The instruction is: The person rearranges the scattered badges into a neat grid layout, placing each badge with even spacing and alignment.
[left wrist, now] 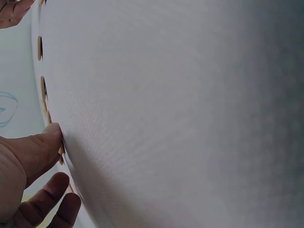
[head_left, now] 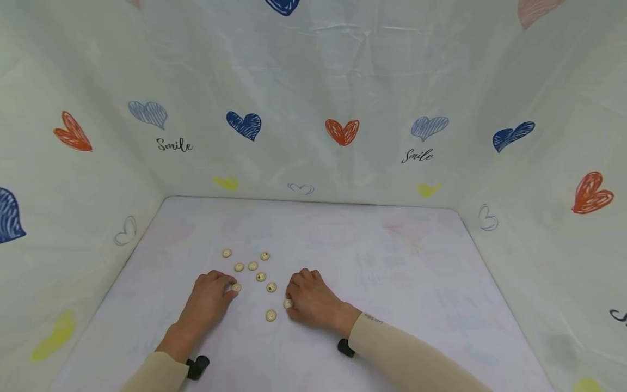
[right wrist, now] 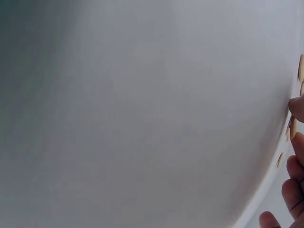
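My left hand (head_left: 208, 296) is at the left of a loose group of small, round, pale wooden discs, pinching one disc (head_left: 237, 287) between thumb and index finger. On the group's right side, my right hand (head_left: 312, 298) holds another disc (head_left: 288, 303) at its fingertips. In the left wrist view, the thumb (left wrist: 42, 145) covers most of the pinched disc, close to the tabletop. The right wrist view shows a disc edge (right wrist: 293, 127) between thumb and finger. Between the hands lie more discs, among them a near one (head_left: 271, 315) and one with a dark mark (head_left: 271, 287).
Farther back on the pale table (head_left: 392, 283) are several more discs, including one at the far left (head_left: 226, 252) and one farther right (head_left: 265, 255). A white curtain (head_left: 303, 81) printed with hearts encloses the table's back and sides.
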